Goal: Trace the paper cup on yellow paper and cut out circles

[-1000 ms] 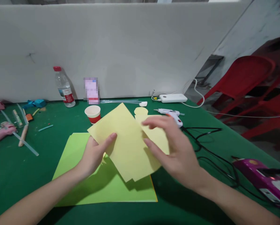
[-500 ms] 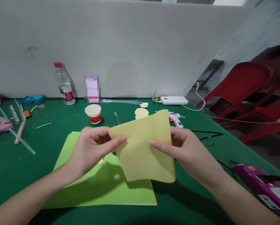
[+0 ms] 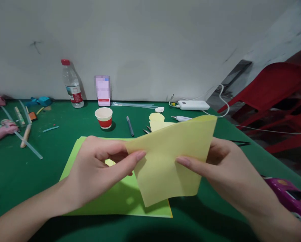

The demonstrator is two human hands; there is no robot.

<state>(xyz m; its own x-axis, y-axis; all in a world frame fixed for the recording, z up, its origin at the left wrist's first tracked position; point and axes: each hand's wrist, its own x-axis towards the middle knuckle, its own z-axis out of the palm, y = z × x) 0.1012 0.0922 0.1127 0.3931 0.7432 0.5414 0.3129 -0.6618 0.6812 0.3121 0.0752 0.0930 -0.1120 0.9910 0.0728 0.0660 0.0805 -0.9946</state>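
A piece of yellow paper (image 3: pixel 165 164) is held up between my two hands, tilted and slightly curved. My left hand (image 3: pixel 102 164) pinches its left edge, thumb in front and fingers behind. On the right side, my right hand (image 3: pixel 220 164) grips it the same way, with the fingers mostly hidden behind the sheet. Below lies a stack of light green paper (image 3: pixel 100 205), partly covered by my left hand and the yellow paper. Behind the held sheet are yellow paper cut-outs (image 3: pixel 156 118), one with a rounded end, and metal tips (image 3: pixel 146 130) that look like scissors.
A paper cup (image 3: pixel 104 118), a pen (image 3: pixel 130 126), a water bottle (image 3: pixel 73 89) and a phone (image 3: pixel 103 90) stand or lie toward the wall. Glue sticks and a pink glue gun (image 3: pixel 4 131) are at left. A white power strip (image 3: pixel 193 105) and a purple device (image 3: pixel 288 195) are at right.
The yellow paper and both hands have shifted right and come slightly nearer. The sheet's right side has turned, its top right corner now farther out. The camera view has moved a little.
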